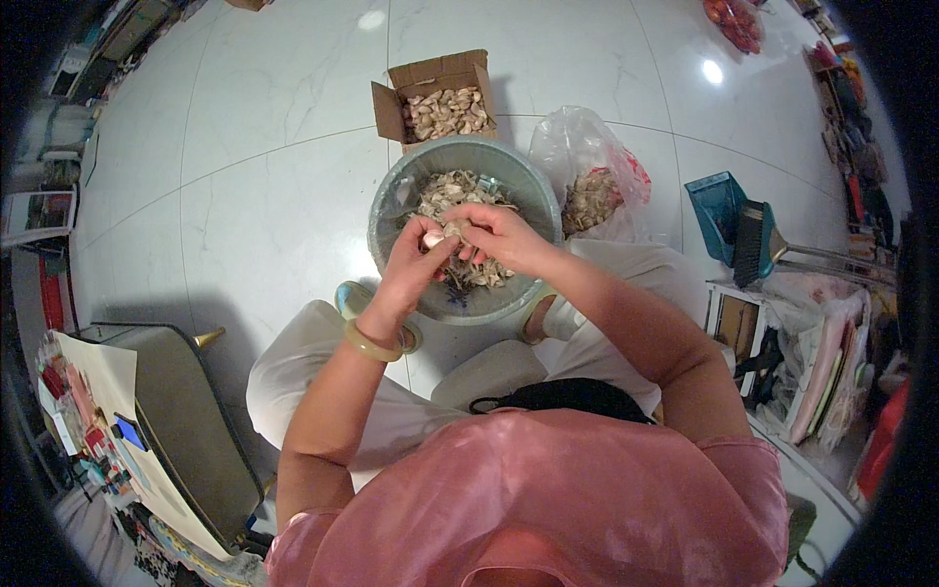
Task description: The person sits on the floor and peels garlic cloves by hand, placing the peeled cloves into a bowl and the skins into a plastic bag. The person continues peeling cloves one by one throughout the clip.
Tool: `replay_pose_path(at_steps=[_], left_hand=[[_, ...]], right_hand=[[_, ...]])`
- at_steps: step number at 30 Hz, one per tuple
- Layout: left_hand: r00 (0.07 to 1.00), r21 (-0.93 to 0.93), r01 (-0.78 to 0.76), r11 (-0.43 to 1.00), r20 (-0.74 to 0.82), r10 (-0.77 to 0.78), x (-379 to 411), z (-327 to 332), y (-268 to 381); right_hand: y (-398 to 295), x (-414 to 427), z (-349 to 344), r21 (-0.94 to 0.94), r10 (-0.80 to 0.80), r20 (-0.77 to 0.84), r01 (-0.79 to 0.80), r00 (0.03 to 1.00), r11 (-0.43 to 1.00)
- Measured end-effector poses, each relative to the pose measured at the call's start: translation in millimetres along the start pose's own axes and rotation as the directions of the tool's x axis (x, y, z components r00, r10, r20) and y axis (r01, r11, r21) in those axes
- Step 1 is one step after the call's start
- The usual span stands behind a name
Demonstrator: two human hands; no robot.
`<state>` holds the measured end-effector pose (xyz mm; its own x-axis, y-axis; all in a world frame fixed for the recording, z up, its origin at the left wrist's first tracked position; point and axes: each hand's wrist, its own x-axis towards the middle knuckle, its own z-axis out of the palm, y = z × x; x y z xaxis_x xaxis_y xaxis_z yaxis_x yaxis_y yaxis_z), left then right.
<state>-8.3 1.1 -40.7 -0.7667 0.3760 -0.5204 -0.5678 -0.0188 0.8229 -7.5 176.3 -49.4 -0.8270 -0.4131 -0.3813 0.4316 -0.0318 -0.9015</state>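
Over a round grey-green plastic basin (383,257), both my hands are close together. My left hand (418,253) grips garlic (434,238), pale and pinkish, between thumb and fingers. Against a papery part of the garlic press the fingers of my right hand (499,233). Dry garlic skins (488,275) lie in the basin below. Behind the basin stands an open cardboard box (440,72) holding many garlic cloves (447,114). To the basin's right is a clear plastic bag (561,136) with more garlic (593,198) in it.
A teal dustpan (715,209) and a dark-bristled brush (752,242) stand at the right, beside a rack of bags (821,367). At the left is a grey cabinet or table (169,411) with a cluttered top. A red bag (737,26) lies at the far right on the tiled floor.
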Motion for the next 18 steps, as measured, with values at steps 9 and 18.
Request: replay_pose_path(at_steps=[9, 18], left_hand=[[0.954, 0.483, -0.265, 0.835, 0.008, 0.299, -4.0, 8.7, 1.0], [0.948, 0.494, -0.297, 0.817, 0.053, 0.313, -6.2, 13.4, -3.3]], right_hand=[[4.1, -3.5, 0.7, -0.422, -0.221, -0.049, 0.180, 0.974, 0.888], [-1.3, -10.0, 4.8, -0.532, -0.223, -0.063, 0.157, 0.973, 0.832]])
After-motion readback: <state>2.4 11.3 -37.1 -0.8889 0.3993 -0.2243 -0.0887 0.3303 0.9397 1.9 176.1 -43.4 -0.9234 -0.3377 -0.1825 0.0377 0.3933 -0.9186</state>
